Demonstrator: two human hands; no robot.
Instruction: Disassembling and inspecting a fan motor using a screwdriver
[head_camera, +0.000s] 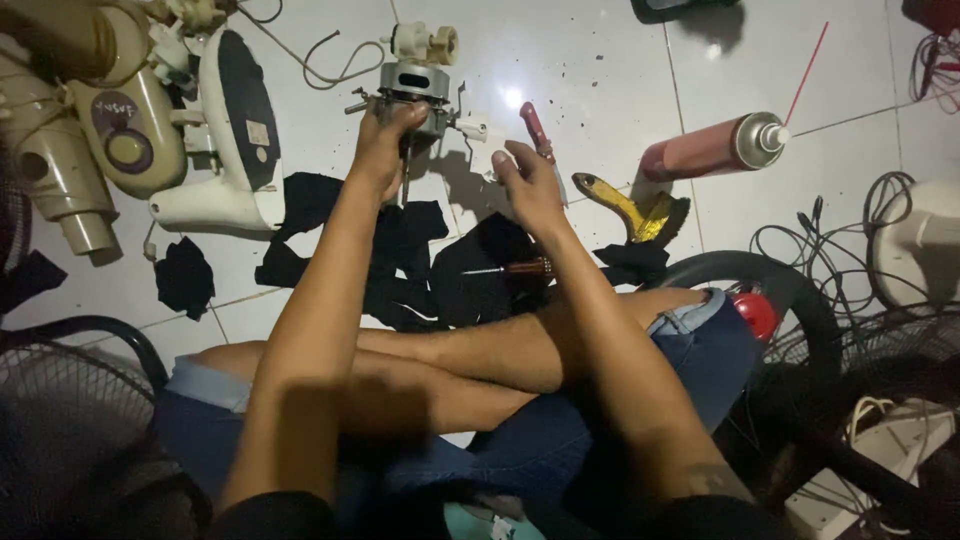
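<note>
Left hand (385, 140) grips the fan motor (415, 85) upright on the floor, while right hand (528, 185) clasps a red-handled tool (537, 130), its long axis pointing toward 12 o'clock, at the motor's 4 o'clock.

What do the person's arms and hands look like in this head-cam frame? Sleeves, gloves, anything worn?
Both arms are bare from hand to upper arm. The left hand and right hand have no gloves, rings, watch or bands that can be seen. Dark, seemingly black short sleeves show only at the bottom edge of the frame. A faint dark mark near the right elbow is too blurred to identify.
</note>
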